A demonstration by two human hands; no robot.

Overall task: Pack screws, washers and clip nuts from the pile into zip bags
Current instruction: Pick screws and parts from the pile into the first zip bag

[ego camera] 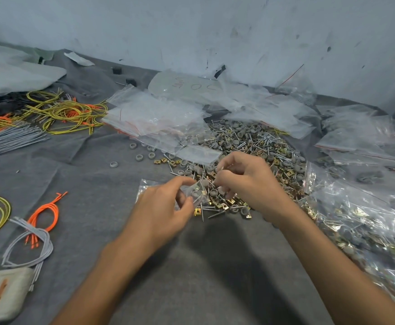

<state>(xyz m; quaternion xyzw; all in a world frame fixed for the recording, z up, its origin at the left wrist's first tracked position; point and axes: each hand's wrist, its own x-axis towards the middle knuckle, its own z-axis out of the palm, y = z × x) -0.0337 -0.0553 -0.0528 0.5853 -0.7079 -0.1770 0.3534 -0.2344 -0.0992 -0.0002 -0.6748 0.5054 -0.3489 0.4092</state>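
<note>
A pile (257, 148) of screws, grey washers and brass clip nuts lies on the grey cloth ahead of me. My left hand (166, 207) grips a small clear zip bag (197, 192) at the pile's near edge; a grey washer and a brass piece show inside it. My right hand (243, 181) hovers just right of the bag's mouth with fingers curled over the pile, pinching something small that I cannot make out. Empty zip bags (154, 118) are stacked behind the pile.
Filled bags (365, 221) are heaped at the right. Loose washers (140, 157) lie left of the pile. Yellow-green wires (65, 111), orange and grey cords (39, 221) and grey ties (8, 139) lie at the left. A wall (215, 31) rises behind.
</note>
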